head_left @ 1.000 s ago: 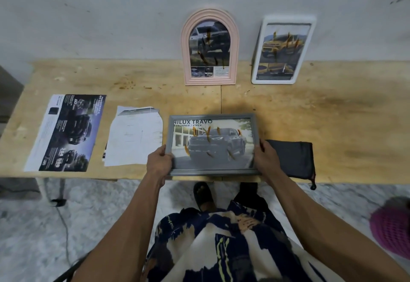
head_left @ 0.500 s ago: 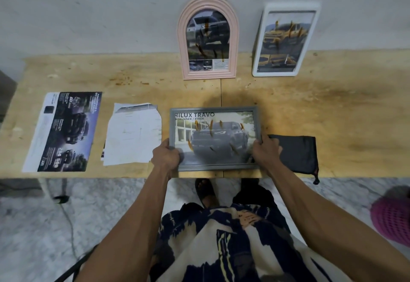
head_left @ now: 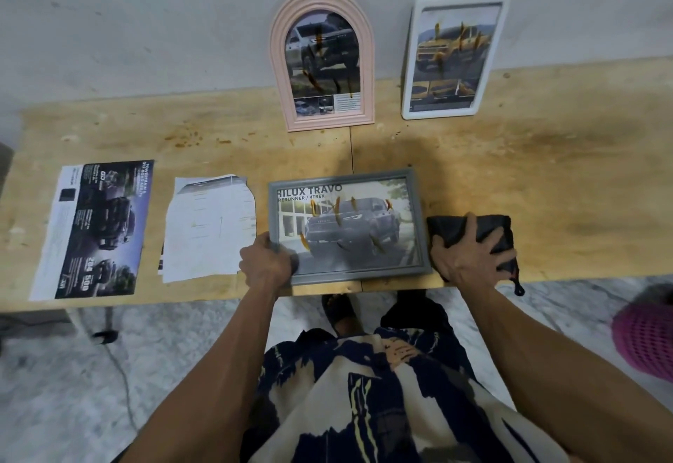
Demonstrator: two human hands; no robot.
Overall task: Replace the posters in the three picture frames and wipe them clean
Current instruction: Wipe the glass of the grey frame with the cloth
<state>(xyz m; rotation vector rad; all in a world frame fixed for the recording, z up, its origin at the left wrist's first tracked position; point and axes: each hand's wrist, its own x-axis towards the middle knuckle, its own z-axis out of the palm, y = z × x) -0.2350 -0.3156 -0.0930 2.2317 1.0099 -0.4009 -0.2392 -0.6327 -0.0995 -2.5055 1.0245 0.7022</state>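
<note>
Grey frame [head_left: 349,226]: lying flat at the bench's [head_left: 546,178] near edge, long axis running left to right, orange smears showing on its glass.
Left hand [head_left: 266,262]: gripping the frame's near-left corner, fingers curled round the edge, steadying it.
Right hand [head_left: 469,255]: fingers spread and bending down onto the black cloth [head_left: 488,233], gathering it up.
Key relation: cloth is lying just beside the frame's right short edge, so the right hand is nearer; wiping would likely be sweeping leftward along the long axis.
Other frames: pink arched frame [head_left: 322,62] and white frame [head_left: 455,58] leaning at the far edge, both smeared.
Stage: wiping seemingly about to begin.
</note>
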